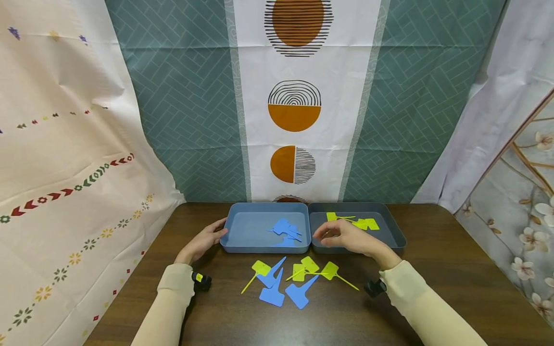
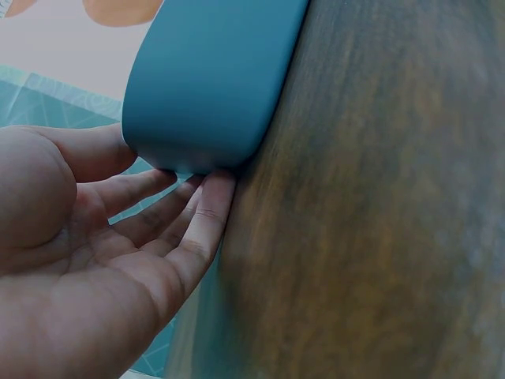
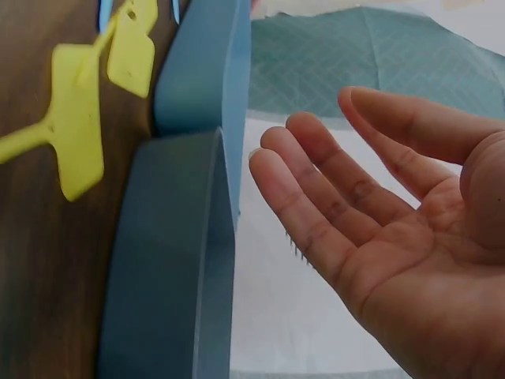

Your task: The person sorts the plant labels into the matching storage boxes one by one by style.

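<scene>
My left hand [image 1: 207, 241] touches the left end of a blue tray [image 1: 246, 226]. In the left wrist view, its fingertips rest on the wall of that tray [image 2: 213, 87], the fingers extended. Over the front left of a dark grey tray [image 1: 387, 235] hovers my right hand [image 1: 348, 236]; the right wrist view shows its fingers loosely bent with nothing between them. Blue plant labels [image 1: 284, 227] lie in the blue tray, yellow plant labels [image 1: 365, 224] in the grey one. In front of the trays, blue labels [image 1: 272, 295] and yellow labels [image 1: 330, 270] lie mixed, some overlapping.
Both trays stand side by side at the back of a dark wooden table [image 1: 337, 322]. Behind them hangs a patterned curtain [image 1: 199, 144]. Patterned cloth also hangs on the left [image 1: 65, 168] and right. A small black device [image 1: 201, 281] is strapped at the left wrist.
</scene>
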### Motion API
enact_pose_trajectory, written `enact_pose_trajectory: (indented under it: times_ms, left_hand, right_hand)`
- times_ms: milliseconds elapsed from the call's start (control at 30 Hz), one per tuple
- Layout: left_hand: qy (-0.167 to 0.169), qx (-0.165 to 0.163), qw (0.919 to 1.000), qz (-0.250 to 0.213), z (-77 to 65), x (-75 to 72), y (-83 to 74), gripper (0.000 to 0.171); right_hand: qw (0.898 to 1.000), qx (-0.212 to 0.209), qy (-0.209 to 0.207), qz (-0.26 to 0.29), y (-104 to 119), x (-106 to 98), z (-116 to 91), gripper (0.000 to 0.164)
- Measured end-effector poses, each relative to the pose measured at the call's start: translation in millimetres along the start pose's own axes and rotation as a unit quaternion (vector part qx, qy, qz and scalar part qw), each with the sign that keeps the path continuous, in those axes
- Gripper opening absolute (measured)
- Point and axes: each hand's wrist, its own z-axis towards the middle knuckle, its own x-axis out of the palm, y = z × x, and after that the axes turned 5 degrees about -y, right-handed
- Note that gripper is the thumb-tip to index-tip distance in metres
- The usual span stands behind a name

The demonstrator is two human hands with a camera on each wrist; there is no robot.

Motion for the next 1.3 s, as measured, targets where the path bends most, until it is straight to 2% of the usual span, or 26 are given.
enact_pose_trajectory:
  times_ms: [133, 400, 667, 833, 1000, 1133, 1300]
  left_hand:
    - [-0.001, -0.002, 1.0000, -0.001, -0.7, 0.4, -1.0, 0.060]
    - [0.005, 0.004, 1.0000, 0.001, 0.4, -1.0, 1.4, 0.060]
    - [0.001, 0.002, 1.0000, 0.002, 0.3, -1.0, 1.7, 0.060]
    - [0.000, 0.001, 1.0000, 0.004, 0.3, -0.4, 1.0, 0.060]
    - [0.001, 0.002, 1.0000, 0.009, -0.3, -0.2, 0.0, 0.060]
    - [0.002, 0.001, 1.0000, 0.006, -0.7, 0.0, -0.8, 0.060]
    - [0.002, 0.001, 1.0000, 0.006, -0.1, 0.1, -0.9, 0.060]
  right_hand:
    - [1.000, -0.014, 0.024, -0.009, 1.6, 13.2, 0.9, 0.024]
    - [0.997, -0.015, 0.069, -0.002, -3.8, 36.7, 2.0, 0.026]
    - [0.992, -0.047, 0.072, -0.096, -7.8, 51.2, 0.9, 0.023]
    - [0.981, -0.073, 0.071, -0.165, -12.4, 58.9, 1.5, 0.024]
    - [0.969, -0.071, 0.062, -0.229, -15.8, 63.9, 0.8, 0.025]
    - [0.963, -0.075, 0.053, -0.254, -17.0, 65.9, -1.1, 0.029]
    - [0.961, -0.095, 0.039, -0.259, -18.4, 67.7, -2.0, 0.033]
